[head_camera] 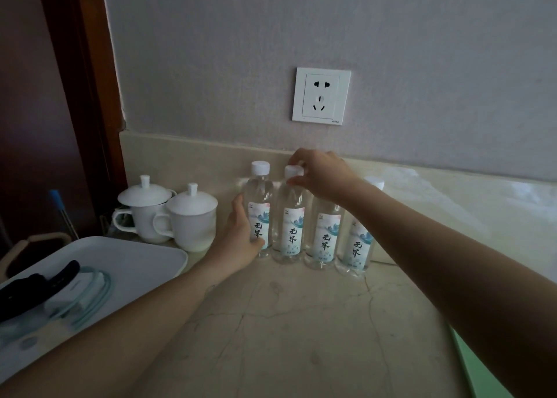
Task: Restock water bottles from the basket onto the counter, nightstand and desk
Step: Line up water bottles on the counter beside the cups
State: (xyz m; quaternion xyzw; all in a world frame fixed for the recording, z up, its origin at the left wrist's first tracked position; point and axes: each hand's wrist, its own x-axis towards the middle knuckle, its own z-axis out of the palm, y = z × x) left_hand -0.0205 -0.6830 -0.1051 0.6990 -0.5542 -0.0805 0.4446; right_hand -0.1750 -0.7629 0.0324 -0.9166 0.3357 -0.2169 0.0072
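As we square the bottle row [327, 238] at 12 o'clock on the surface [301, 322], left grip [241, 238] wraps the end bottle [259, 192], right grip [322, 176] pinches its 3 o'clock neighbour's cap [294, 171]; next, likely, release both.

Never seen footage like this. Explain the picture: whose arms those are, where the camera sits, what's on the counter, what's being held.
No machine here: the single picture comes from a camera worn on a person's head, looking down, so both arms are the wearer's own. On the marble counter four water bottles stand in a row by the wall. The left hand grips the leftmost bottle at its side; the right hand pinches the cap of the second bottle. The third bottle and fourth bottle are not held. Left of them sit two lidded cups and a white tray.
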